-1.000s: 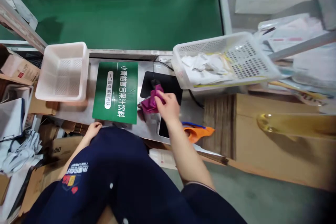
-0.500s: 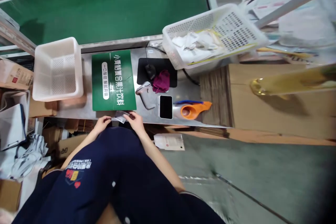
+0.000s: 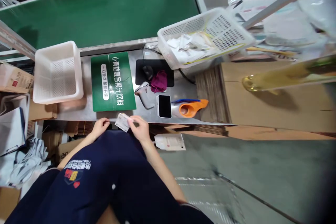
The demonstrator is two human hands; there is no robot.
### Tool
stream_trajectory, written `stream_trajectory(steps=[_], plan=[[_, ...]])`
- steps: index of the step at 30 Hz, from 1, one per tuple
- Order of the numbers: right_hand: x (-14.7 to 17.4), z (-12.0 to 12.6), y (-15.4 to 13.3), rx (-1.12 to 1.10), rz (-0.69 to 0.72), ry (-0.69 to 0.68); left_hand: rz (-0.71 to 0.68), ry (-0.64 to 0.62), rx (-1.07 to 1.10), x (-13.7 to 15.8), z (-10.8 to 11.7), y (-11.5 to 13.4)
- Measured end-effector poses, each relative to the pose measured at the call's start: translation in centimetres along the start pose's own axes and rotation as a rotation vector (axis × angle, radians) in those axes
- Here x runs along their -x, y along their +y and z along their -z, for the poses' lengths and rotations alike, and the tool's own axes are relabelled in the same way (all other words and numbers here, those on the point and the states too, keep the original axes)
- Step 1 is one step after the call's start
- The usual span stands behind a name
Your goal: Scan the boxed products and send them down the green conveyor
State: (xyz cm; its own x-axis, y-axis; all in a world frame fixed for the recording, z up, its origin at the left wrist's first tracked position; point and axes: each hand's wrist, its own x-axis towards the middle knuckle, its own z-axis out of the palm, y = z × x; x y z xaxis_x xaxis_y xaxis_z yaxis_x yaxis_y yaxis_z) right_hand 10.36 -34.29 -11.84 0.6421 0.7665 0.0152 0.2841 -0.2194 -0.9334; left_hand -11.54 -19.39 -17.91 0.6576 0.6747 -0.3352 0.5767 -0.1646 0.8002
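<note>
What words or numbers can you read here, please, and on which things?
"小青桔复合果汁饮料" on the green box
"一口酸甜 解腻开味" on its white label; 腻 is uncertain
Too blurred or small: the card in the right hand, the shirt print, the left carton, the lower white sheet

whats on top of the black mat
On the black mat are a dark mouse and part of a crumpled purple cloth; anything beneath the cloth is hidden.
</note>
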Motion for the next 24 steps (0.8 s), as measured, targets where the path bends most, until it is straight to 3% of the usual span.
stream_trajectory(steps=[5, 8, 10, 14, 18, 21, 24], plan=[[-11.3, 5.0, -0.2, 0.0, -0.048, -0.07, -0.217, 0.096, -0.1, -0.4, 1.2, 4.1], [-18.5, 5.7, -1.2, 0.058, -0.047, -0.227, -0.324, 0.138, -0.139, -2.7, 1.7, 7.5], [-21.6, 5.3, -2.2, 0.116, -0.042, -0.362, -0.399, 0.156, -0.219, -5.0, 1.8, 9.8], [-24.2, 4.3, -3.8, 0.228, -0.012, -0.566, -0.518, 0.154, -0.509, -9.4, 1.4, 13.3], [-25.1, 4.1, -4.2, 0.296, -0.003, -0.672, -0.506, 0.176, -0.559, -11.6, 0.4, 14.3], [-25.9, 4.4, -3.6, 0.319, -0.015, -0.686, -0.483, 0.166, -0.583, -11.9, -0.2, 13.8], [-26.4, 5.8, -1.9, 0.351, -0.053, -0.567, -0.469, 0.189, -0.577, -11.7, -0.6, 13.0]])
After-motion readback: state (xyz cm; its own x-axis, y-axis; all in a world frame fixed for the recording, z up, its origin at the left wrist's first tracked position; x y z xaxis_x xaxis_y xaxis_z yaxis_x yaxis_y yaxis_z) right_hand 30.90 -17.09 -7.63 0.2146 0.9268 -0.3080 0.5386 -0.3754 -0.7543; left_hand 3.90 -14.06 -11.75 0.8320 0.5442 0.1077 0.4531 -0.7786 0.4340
